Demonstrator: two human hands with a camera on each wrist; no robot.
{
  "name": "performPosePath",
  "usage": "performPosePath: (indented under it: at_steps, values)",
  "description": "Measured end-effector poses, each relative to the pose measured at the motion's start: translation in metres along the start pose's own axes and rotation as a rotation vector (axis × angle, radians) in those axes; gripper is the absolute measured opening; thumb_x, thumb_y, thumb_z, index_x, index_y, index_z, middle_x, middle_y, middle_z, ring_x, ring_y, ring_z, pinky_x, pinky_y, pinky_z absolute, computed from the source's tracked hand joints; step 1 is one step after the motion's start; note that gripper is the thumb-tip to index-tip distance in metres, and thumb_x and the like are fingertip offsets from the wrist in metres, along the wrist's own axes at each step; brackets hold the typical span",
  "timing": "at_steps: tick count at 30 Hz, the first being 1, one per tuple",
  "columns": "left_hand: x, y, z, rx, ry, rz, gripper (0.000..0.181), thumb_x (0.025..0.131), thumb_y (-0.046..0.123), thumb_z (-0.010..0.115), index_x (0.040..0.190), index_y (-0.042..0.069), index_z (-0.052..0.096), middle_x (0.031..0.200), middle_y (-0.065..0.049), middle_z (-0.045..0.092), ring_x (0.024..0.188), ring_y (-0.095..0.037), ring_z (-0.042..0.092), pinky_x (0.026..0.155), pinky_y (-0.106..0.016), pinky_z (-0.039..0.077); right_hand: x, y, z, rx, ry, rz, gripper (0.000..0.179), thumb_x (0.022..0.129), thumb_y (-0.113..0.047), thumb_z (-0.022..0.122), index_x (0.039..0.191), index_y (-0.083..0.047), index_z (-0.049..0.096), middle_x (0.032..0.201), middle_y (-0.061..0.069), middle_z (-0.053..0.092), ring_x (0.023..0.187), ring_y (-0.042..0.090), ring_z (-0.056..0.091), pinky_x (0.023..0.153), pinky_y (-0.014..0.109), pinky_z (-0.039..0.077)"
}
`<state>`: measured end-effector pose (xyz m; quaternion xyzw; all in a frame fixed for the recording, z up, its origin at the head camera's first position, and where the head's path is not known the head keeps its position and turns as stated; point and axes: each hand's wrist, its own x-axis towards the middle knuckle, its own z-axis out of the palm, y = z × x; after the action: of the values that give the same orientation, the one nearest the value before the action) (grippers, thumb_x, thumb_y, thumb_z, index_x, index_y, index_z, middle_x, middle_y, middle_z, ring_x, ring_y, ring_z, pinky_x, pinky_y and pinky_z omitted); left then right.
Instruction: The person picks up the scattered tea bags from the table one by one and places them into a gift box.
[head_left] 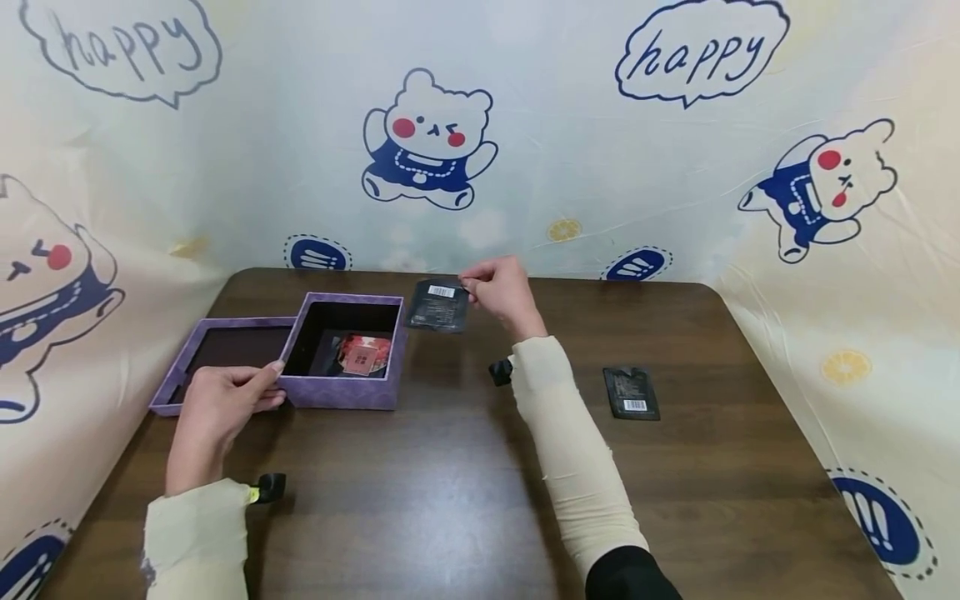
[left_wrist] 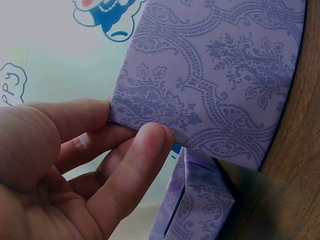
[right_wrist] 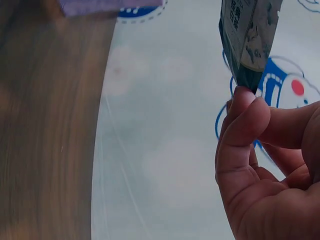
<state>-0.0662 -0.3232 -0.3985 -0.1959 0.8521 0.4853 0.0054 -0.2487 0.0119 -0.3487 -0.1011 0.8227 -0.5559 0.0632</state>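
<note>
My left hand (head_left: 219,407) pinches the near left corner of an open purple patterned box (head_left: 341,395). In the left wrist view, thumb and fingers grip the corner of the box's floral side (left_wrist: 215,75). Inside the box lie a red packet (head_left: 363,354) and something dark beside it. My right hand (head_left: 504,292) pinches a small dark sachet (head_left: 437,307) with a white barcode label, just right of the box. In the right wrist view the sachet (right_wrist: 250,40) sticks up from between the thumb and fingertip.
A shallow purple lid (head_left: 243,348) lies left of the box, close against it. Another dark sachet (head_left: 632,393) rests on the brown wooden table (head_left: 420,517) at the right. A printed cloth (head_left: 540,158) hangs behind the table and along its sides.
</note>
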Motion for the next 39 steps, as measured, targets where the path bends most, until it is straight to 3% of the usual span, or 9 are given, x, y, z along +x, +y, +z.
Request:
performPosePath:
  at_steps: [11, 20, 30, 39]
  values:
    - [0.000, 0.001, 0.001, -0.046, 0.012, 0.016, 0.050, 0.100, 0.034, 0.064, 0.123, -0.011, 0.066, 0.105, -0.022, 0.070, 0.078, -0.017, 0.074, 0.072, -0.019, 0.056, 0.005, -0.025, 0.048, -0.016, -0.022, -0.040, 0.012, 0.096, -0.006, 0.069, 0.100, 0.000, 0.078, 0.090, 0.009, 0.069, 0.077, 0.032, 0.069, 0.066, 0.036, 0.060]
    - [0.000, 0.002, 0.000, -0.058, 0.013, 0.012, 0.048, 0.101, 0.031, 0.064, 0.123, -0.012, 0.066, 0.106, -0.024, 0.069, 0.079, -0.018, 0.075, 0.072, -0.021, 0.057, 0.004, -0.043, 0.083, -0.039, -0.081, -0.022, 0.011, 0.095, -0.005, 0.069, 0.099, -0.002, 0.079, 0.093, 0.003, 0.068, 0.066, 0.020, 0.067, 0.057, 0.025, 0.056]
    - [0.000, -0.001, -0.001, -0.045, 0.010, 0.017, 0.051, 0.100, 0.036, 0.064, 0.122, -0.011, 0.067, 0.105, -0.022, 0.070, 0.079, -0.018, 0.074, 0.069, -0.018, 0.057, 0.002, -0.048, 0.098, -0.080, -0.098, 0.002, 0.010, 0.096, -0.005, 0.069, 0.098, -0.005, 0.079, 0.088, 0.002, 0.068, 0.059, 0.014, 0.064, 0.054, 0.022, 0.055]
    - [0.000, 0.000, -0.002, -0.013, 0.001, 0.015, 0.053, 0.100, 0.039, 0.063, 0.123, -0.009, 0.067, 0.107, -0.021, 0.070, 0.082, -0.019, 0.075, 0.084, -0.032, 0.054, -0.003, -0.043, 0.110, -0.158, -0.145, -0.037, 0.010, 0.094, -0.005, 0.071, 0.100, -0.003, 0.078, 0.083, 0.002, 0.068, 0.057, 0.012, 0.064, 0.053, 0.021, 0.055]
